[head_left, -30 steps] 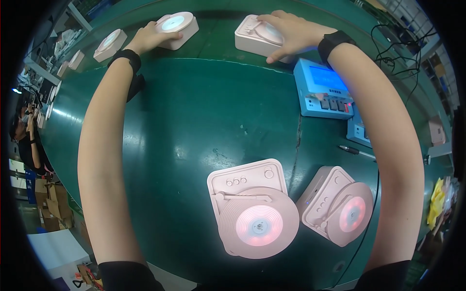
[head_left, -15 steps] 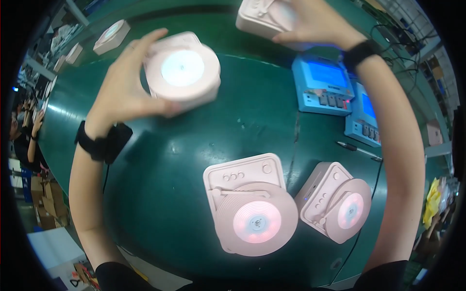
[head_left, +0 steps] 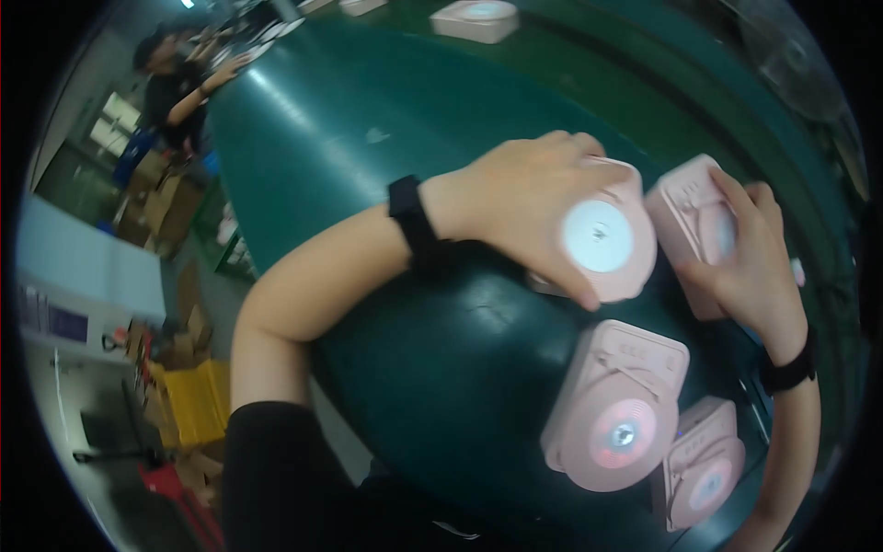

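My left hand (head_left: pixel 529 198) is wrapped round the left side of a pink toy record player (head_left: pixel 641 235) with a glowing white disc, holding it over the green table. Close beside it on the right, my right hand (head_left: pixel 759 267) grips a second pink record player (head_left: pixel 679 216), its disc partly covered by my fingers. Nearer to me on the table lies a third record player (head_left: pixel 621 437) with a disc lit pinkish. A fourth, smaller-looking record player (head_left: pixel 704 483) sits to its right, also lit.
Farther off, another pink record player (head_left: pixel 475 26) stands on a strip beyond the green table (head_left: pixel 368 138). A co-worker (head_left: pixel 175 101) leans at the table's far left edge. Cardboard boxes (head_left: pixel 170 207) and a yellow container (head_left: pixel 195 400) are on the floor at left.
The view has swung left. My left hand has brought its record player close to the one in my right hand. The blue devices with screens are no longer in sight.
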Action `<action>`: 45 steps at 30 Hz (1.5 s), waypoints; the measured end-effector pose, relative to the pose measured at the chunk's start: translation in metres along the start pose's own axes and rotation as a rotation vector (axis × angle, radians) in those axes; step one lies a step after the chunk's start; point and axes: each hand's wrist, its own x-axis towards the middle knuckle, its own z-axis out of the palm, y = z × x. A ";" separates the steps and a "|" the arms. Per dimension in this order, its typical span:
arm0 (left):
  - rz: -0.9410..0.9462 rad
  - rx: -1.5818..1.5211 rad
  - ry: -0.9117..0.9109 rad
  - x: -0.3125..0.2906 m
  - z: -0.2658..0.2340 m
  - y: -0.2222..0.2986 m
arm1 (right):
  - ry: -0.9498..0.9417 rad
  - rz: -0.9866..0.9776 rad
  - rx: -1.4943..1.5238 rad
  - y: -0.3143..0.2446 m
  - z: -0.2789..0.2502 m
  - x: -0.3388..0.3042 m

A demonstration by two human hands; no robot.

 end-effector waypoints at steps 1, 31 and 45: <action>-0.002 -0.021 0.011 -0.003 -0.001 -0.001 | -0.062 0.061 -0.037 -0.002 0.001 0.000; -0.026 -0.027 0.003 -0.002 -0.006 0.011 | -0.160 0.167 -0.066 0.009 0.018 -0.004; -0.076 -0.060 -0.101 -0.002 -0.008 0.010 | -0.324 0.154 0.008 0.022 0.010 0.007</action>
